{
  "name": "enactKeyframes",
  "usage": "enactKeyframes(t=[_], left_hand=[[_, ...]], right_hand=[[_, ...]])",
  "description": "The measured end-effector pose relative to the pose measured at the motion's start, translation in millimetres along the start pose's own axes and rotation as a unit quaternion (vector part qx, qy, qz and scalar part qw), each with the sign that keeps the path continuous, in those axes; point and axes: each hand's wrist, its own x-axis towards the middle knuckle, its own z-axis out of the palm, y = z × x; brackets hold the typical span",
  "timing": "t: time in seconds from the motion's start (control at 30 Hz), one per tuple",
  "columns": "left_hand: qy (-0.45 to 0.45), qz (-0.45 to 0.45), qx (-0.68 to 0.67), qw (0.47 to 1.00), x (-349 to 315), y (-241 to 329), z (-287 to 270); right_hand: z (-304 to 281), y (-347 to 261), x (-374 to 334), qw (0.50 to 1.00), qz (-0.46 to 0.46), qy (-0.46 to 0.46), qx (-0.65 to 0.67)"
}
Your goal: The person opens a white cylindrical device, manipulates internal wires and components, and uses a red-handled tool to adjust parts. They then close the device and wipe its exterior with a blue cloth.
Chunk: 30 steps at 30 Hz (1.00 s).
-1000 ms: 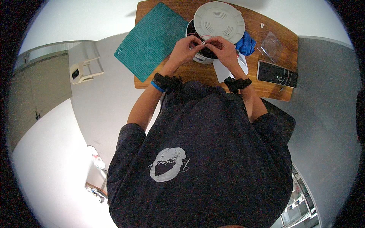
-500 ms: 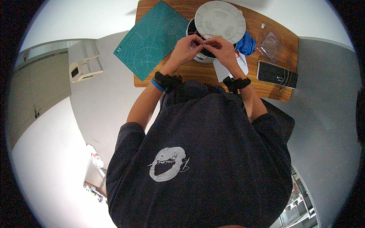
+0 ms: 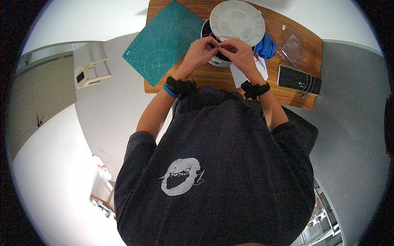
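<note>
My left hand point(image 3: 200, 53) and my right hand point(image 3: 240, 53) meet fingertip to fingertip over a round white appliance body point(image 3: 221, 62). Both are closed in a pinch, and what sits between the fingers is too small to make out. A thin red wire point(image 3: 224, 37) runs just beyond the fingertips. Tilted over the far right part of the body is a round, off-white vented cover point(image 3: 237, 22). The inside of the body looks dark and is mostly hidden by the cover and my hands.
A green cutting mat point(image 3: 164, 43) overhangs the left edge of the wooden table point(image 3: 197, 78). Right of the body are a blue cloth point(image 3: 266, 46), a white sheet point(image 3: 238, 78) under my right wrist, clear plastic packaging point(image 3: 292, 51) and a flat black device point(image 3: 293, 78) with a cable.
Hardly anything differs. Both hands keep the same pinch over the appliance body, with only a slight shift of the right fingers. The cover stays in place.
</note>
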Motion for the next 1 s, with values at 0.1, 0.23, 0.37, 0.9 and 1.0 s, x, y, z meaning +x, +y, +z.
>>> enactKeyframes(t=[0.1,0.23,0.37,0.9,1.0], left_hand=[[0.002,0.0,0.0,1.0,-0.4,-0.3,0.7],[0.004,-0.004,0.002,1.0,-1.6,1.6,0.1],[0.005,-0.011,-0.005,1.0,-2.8,1.3,-0.3],[0.001,-0.008,0.001,1.0,-5.8,1.7,-1.6],[0.002,-0.007,-0.003,1.0,-6.6,3.6,-2.7]], right_hand=[[1.5,-1.1,-1.3,1.0,-0.002,0.004,-0.004],[0.6,-2.7,-1.7,1.0,-0.01,0.002,-0.014],[0.5,-5.3,-2.8,0.999,-0.042,0.003,-0.016],[1.5,-0.3,-7.0,1.0,-0.023,-0.002,-0.003],[1.2,-1.8,-6.8,1.0,-0.026,-0.004,0.012]])
